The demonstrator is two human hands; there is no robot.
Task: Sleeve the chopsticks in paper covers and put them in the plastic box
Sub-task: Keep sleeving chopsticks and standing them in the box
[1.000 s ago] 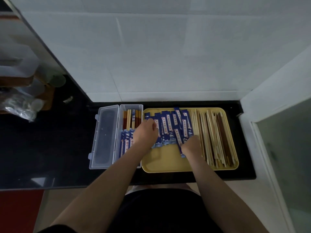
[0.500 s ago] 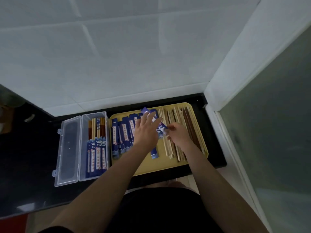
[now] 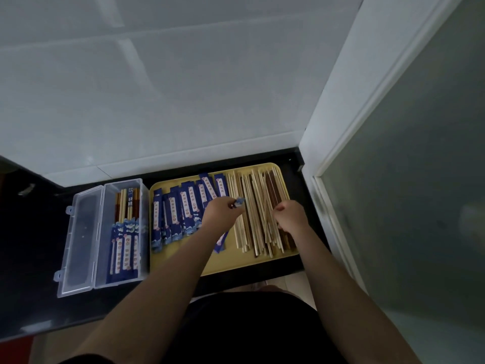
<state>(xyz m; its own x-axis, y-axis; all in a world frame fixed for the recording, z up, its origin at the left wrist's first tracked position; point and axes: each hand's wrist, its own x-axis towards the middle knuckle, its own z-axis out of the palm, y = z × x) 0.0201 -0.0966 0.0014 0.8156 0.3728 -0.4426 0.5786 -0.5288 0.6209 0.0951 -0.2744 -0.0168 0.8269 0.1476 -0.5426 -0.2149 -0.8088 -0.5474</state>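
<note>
Both hands work over the yellow tray (image 3: 262, 264) in the head view. Left hand (image 3: 220, 211) pinches one blue paper cover (image 3: 240, 201) by its far end, the strip running back under the wrist. Right hand (image 3: 291, 215) is curled down into the loose chopsticks (image 3: 252, 222); whether it has hold of any yet I cannot tell.

Covers (image 3: 181, 214) look light and limp — likely to crease or tear, so best held near the open mouth. Chopsticks are thin, stiff and smooth, pale with a few dark brown, and would probably roll or slip apart; gripping a pair together near one end seems safest.

Left of the left hand stands the clear box (image 3: 84, 232), lid open, sleeved pairs (image 3: 124, 248) inside — blue, with a white printed stripe.
</note>
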